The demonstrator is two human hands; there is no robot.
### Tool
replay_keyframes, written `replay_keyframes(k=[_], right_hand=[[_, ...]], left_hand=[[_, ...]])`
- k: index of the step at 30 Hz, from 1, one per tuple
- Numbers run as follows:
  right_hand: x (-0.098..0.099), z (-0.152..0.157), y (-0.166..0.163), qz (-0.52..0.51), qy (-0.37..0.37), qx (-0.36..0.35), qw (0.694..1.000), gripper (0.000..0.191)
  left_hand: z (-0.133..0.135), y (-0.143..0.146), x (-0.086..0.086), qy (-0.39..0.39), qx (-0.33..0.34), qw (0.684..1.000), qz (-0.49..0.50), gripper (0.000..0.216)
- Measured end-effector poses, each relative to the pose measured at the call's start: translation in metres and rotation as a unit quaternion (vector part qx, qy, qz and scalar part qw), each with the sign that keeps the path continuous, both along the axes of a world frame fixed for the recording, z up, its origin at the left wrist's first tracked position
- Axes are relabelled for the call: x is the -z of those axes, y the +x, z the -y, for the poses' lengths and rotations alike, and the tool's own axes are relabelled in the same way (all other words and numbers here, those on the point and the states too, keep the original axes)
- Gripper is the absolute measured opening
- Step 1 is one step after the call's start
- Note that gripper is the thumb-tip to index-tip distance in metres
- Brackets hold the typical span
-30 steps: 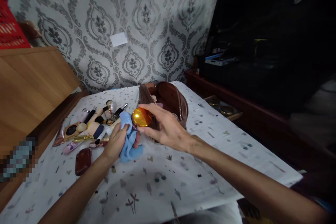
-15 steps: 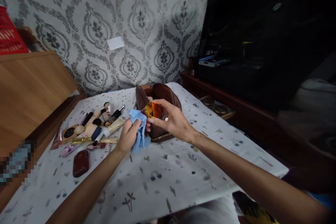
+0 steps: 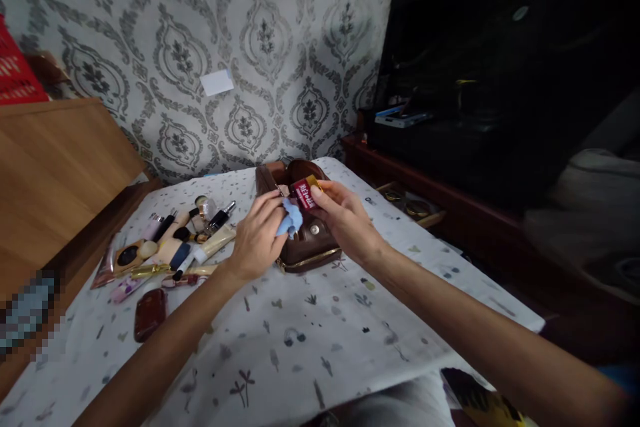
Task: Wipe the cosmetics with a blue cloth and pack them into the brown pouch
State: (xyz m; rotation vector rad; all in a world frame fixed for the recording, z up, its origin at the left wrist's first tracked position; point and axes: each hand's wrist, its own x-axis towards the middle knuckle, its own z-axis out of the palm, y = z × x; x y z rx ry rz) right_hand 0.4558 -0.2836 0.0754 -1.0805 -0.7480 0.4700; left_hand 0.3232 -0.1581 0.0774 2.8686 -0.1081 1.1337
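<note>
Jar point(image 3: 302, 194) by the bag point(image 3: 313, 256), right hand point(image 3: 351, 220) curled firmly round its far end, left hand point(image 3: 257, 235) bunched round the cloth point(image 3: 291, 219), we could drop it if the cloth's push twists it loose.

The person's body shows as 2 bare hands and 2 bare forearms. The left hand point(image 3: 257, 237) is slim, with slender fingers and softly rounded knuckles; the right hand point(image 3: 350, 223) has a similarly slim build, with a long thumb. Both wrists are narrow and uncovered. The left forearm point(image 3: 173, 340) and right forearm point(image 3: 465, 320) are slender and smooth in outline. At the right edge, beside 1 arm, a blurred blue patch point(image 3: 619, 377) could be a sleeve; its shape is unclear.
</note>
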Motion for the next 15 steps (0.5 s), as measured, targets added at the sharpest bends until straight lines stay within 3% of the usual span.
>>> replay_keyframes(k=[4,9,12,15], right_hand=[[0.002,-0.009,0.013,0.048,-0.025,0.059,0.997,0.047],[0.000,-0.019,0.025,0.220,-0.106,0.100,0.965,0.043],[-0.009,-0.022,0.026,0.287,-0.194,0.117,0.931,0.043],[-0.019,-0.026,0.023,0.355,-0.324,0.116,0.869,0.043]], left_hand=[[0.007,0.007,-0.001,0.111,-0.013,0.988,-0.102,0.029],[0.011,0.001,-0.015,0.136,-0.041,0.968,-0.208,0.029],[0.010,-0.008,-0.016,0.110,-0.027,0.969,-0.219,0.036],[0.011,-0.015,-0.010,0.104,-0.026,0.970,-0.220,0.035]])
